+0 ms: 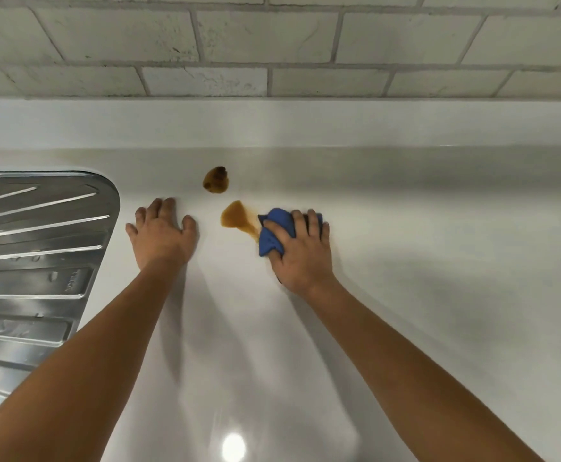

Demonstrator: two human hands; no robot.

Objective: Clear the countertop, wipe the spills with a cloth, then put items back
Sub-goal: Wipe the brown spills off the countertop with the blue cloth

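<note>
Right hand: the right hand [300, 251] sat at frame centre-right, its fingers curled over a crumpled blue cloth [274, 233] and pressing it down.
Cloth: it touched the right edge of a smeared amber-brown spill [236, 217].
Left hand: the left hand [161, 233] lay flat at centre-left, fingers spread, holding nothing.
Second spill: a darker brown puddle [216, 184] sat above, apart.
Surface: a glossy white countertop [422, 261].
Far left: a ridged stainless-steel drainboard [32, 245].
Top: a pale brick-tile wall [272, 38].

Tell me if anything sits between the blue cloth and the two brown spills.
Nothing visible does. The blue cloth, gripped by the right hand, already touches the smeared edge of the nearer spill. Only bare countertop lies between that and the farther spill. The left hand rests flat, off to the side.
</note>
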